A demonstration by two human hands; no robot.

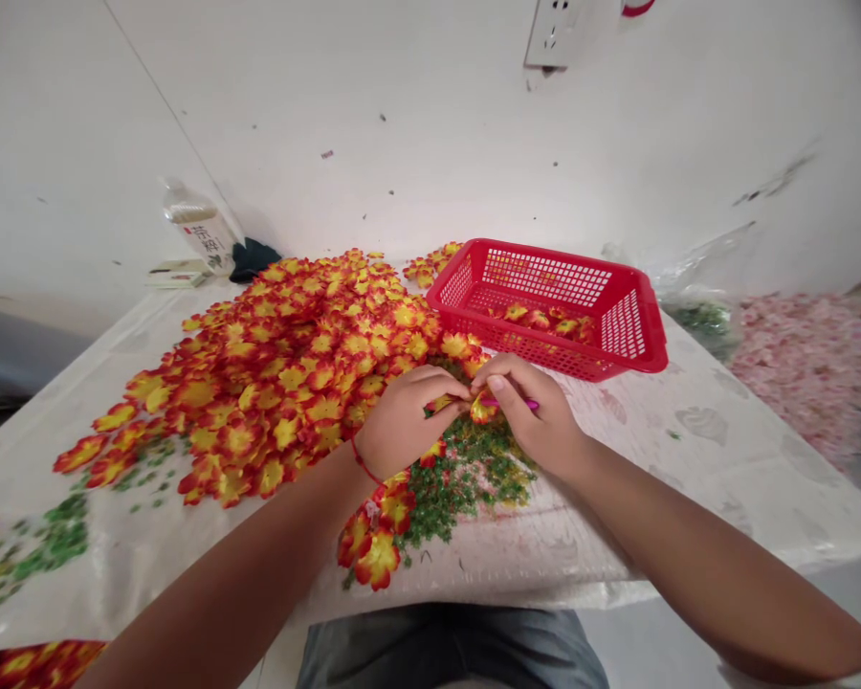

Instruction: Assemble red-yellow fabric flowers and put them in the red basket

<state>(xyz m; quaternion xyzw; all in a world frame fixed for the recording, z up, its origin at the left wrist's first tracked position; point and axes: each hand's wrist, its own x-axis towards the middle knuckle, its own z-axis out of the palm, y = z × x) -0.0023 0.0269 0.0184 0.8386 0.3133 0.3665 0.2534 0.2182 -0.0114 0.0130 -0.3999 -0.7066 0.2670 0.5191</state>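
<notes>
Your right fingers (509, 392) close on a pink rod (527, 405) and red-yellow fabric flower (483, 410). Your left fingers (452, 385) pinch another flower (441, 403), near a red plastic basket (545, 251) on the counter (695, 469)

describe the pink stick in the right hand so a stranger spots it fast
On the white patterned tablecloth, find the big heap of red-and-yellow fabric flowers and the red plastic basket beside it. Just in front of the basket, the right hand grips a slim pink stick. Its thin, straight, bright pink shape stands out against the red-and-yellow petals around it.
</notes>
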